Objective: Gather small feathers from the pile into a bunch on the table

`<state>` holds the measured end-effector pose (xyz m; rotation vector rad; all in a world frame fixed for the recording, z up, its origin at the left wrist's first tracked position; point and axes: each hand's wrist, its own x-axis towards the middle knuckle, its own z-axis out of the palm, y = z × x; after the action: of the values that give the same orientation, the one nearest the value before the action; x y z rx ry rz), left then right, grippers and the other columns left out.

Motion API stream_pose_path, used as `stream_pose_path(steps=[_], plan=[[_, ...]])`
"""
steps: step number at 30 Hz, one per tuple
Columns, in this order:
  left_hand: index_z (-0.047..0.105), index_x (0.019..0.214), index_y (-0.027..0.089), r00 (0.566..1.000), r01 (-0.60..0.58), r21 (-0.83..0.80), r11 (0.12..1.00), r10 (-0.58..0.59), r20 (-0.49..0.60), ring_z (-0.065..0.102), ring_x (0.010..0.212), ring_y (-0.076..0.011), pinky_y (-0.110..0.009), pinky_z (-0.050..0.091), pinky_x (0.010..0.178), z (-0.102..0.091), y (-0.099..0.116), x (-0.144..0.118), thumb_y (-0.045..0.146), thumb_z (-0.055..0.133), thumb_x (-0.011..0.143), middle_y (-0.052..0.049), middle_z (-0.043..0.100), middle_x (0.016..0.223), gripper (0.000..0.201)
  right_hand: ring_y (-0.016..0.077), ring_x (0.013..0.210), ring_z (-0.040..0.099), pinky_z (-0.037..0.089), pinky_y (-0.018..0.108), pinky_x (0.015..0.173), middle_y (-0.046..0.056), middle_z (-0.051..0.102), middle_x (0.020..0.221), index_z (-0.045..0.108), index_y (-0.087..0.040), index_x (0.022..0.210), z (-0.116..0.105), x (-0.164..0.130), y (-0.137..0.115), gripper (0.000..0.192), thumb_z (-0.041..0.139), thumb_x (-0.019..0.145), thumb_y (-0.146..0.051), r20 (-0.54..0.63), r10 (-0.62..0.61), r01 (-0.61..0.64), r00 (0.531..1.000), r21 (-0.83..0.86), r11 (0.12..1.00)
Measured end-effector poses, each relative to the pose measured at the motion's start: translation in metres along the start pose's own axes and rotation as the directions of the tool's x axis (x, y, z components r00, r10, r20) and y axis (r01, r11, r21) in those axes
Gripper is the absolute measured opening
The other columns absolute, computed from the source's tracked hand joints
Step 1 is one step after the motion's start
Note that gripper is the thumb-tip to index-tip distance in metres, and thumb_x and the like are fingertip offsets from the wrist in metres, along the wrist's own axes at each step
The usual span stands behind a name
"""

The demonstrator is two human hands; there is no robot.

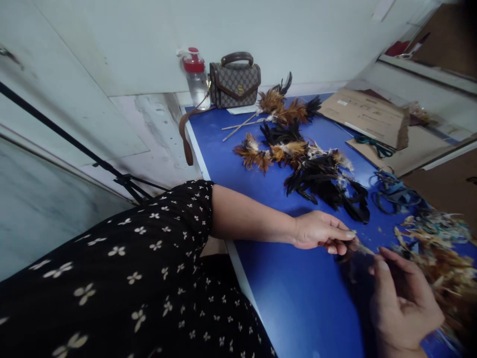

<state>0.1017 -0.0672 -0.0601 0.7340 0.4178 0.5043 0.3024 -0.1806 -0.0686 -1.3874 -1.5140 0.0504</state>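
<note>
My left hand (322, 231) is closed in a pinch over the blue table, its thumb pressed down on a small, blurred feather (363, 248). From there the feather reaches toward my right hand (404, 298), whose thumb and forefinger pinch its other end. Dark wisps hang below the left fingers. Beside my right hand lies a heap of loose tan and brown feathers (447, 268). Beyond my hands, black feathers (320, 181) and brown feather tufts (257, 154) lie in bunches on the table.
At the back stand a patterned handbag (236, 84) and a clear bottle with a red lid (196, 82). Two thin sticks (240, 127) lie near more feathers. Flattened cardboard (367, 117) and coiled blue strips (397, 191) occupy the right side. A black tripod leg (63, 139) stands left.
</note>
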Motion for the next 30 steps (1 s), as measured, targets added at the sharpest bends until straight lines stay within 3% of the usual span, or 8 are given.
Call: stream_pose_path(steps=[6, 11, 15, 19, 22, 26, 28, 30], plan=[[0.075, 0.090, 0.014, 1.000, 0.003, 0.049, 0.999, -0.004, 0.020, 0.061, 0.064, -0.0100, -0.028, 0.042, 0.061, -0.002, -0.002, -0.002, 0.051, 0.099, 0.084, -0.002, 0.074, 0.077, 0.044, 0.0264, 0.086, 0.072, 0.058, 0.047, 0.085, 0.009, 0.079, 0.105, 0.083, -0.024, 0.109, 0.008, -0.004, -0.002, 0.027, 0.088, 0.096, -0.048, -0.031, 0.033, -0.032, 0.999, 0.042, 0.999], [0.075, 0.089, 0.013, 1.000, -0.001, 0.041, 0.999, 0.000, 0.020, 0.064, 0.069, -0.0092, -0.028, 0.043, 0.062, 0.000, 0.003, -0.005, 0.047, 0.101, 0.081, -0.003, 0.075, 0.091, 0.044, 0.0187, 0.064, 0.063, 0.052, 0.035, 0.063, 0.004, 0.072, 0.081, 0.079, -0.020, 0.109, 0.013, 0.000, -0.004, 0.035, 0.079, 0.104, -0.055, -0.065, 0.142, -0.141, 0.988, 0.024, 0.990], [0.073, 0.091, 0.013, 1.000, 0.006, 0.058, 0.998, -0.007, 0.009, 0.063, 0.065, -0.0083, -0.027, 0.039, 0.056, 0.001, 0.004, -0.006, 0.047, 0.097, 0.087, -0.003, 0.074, 0.089, 0.041, 0.0197, 0.055, 0.061, 0.048, 0.035, 0.053, 0.003, 0.068, 0.071, 0.075, -0.021, 0.102, 0.013, 0.009, 0.002, 0.035, 0.077, 0.105, -0.056, -0.229, 0.174, -0.176, 0.958, 0.013, 0.984], [0.072, 0.096, 0.015, 0.985, -0.082, 0.151, 0.985, 0.103, -0.137, 0.053, 0.054, -0.0062, -0.025, 0.029, 0.051, -0.001, 0.005, -0.007, 0.044, 0.083, 0.100, 0.002, 0.068, 0.077, 0.031, 0.0198, 0.049, 0.058, 0.043, 0.034, 0.047, 0.004, 0.064, 0.065, 0.075, -0.019, 0.091, 0.010, 0.013, 0.006, 0.034, 0.077, 0.106, -0.049, -0.333, 0.188, -0.207, 0.924, -0.023, 0.978], [0.074, 0.094, 0.016, 0.867, -0.312, 0.362, 0.878, 0.419, -0.270, 0.056, 0.063, -0.0073, -0.024, 0.043, 0.063, -0.002, 0.011, -0.007, 0.034, 0.081, 0.100, 0.003, 0.065, 0.074, 0.020, 0.0188, 0.051, 0.057, 0.043, 0.033, 0.049, 0.003, 0.064, 0.068, 0.076, -0.018, 0.095, 0.011, 0.011, 0.003, 0.035, 0.075, 0.107, -0.051, -0.308, 0.162, -0.177, 0.938, -0.020, 0.984], [0.075, 0.082, 0.017, 0.572, -0.571, 0.634, 0.521, 0.807, -0.148, 0.073, 0.111, -0.0170, -0.034, 0.054, 0.113, 0.000, 0.025, -0.008, 0.021, 0.083, 0.095, -0.010, 0.080, 0.111, 0.016, 0.0220, 0.074, 0.068, 0.056, 0.041, 0.073, 0.007, 0.074, 0.091, 0.075, -0.021, 0.107, 0.013, 0.009, -0.001, 0.029, 0.074, 0.108, -0.050, -0.134, -0.001, -0.007, 0.991, -0.057, 0.998], [0.075, 0.084, 0.018, 0.558, -0.597, 0.666, 0.448, 0.828, -0.057, 0.074, 0.120, -0.0198, -0.039, 0.051, 0.122, 0.002, 0.027, -0.011, 0.023, 0.081, 0.097, -0.012, 0.082, 0.118, 0.015, 0.0252, 0.087, 0.072, 0.058, 0.045, 0.088, 0.008, 0.078, 0.096, 0.075, -0.023, 0.101, 0.012, 0.010, 0.000, 0.024, 0.078, 0.104, -0.047, -0.031, -0.110, 0.106, 0.993, -0.103, 0.989], [0.076, 0.087, 0.018, 0.634, -0.583, 0.659, 0.475, 0.774, 0.003, 0.075, 0.117, -0.0200, -0.038, 0.053, 0.120, 0.002, 0.024, -0.013, 0.025, 0.080, 0.099, -0.012, 0.082, 0.116, 0.014, 0.0258, 0.090, 0.075, 0.059, 0.045, 0.090, 0.007, 0.079, 0.094, 0.073, -0.025, 0.094, 0.010, 0.012, 0.003, 0.023, 0.081, 0.102, -0.044, 0.041, -0.182, 0.186, 0.983, -0.142, 0.972]])
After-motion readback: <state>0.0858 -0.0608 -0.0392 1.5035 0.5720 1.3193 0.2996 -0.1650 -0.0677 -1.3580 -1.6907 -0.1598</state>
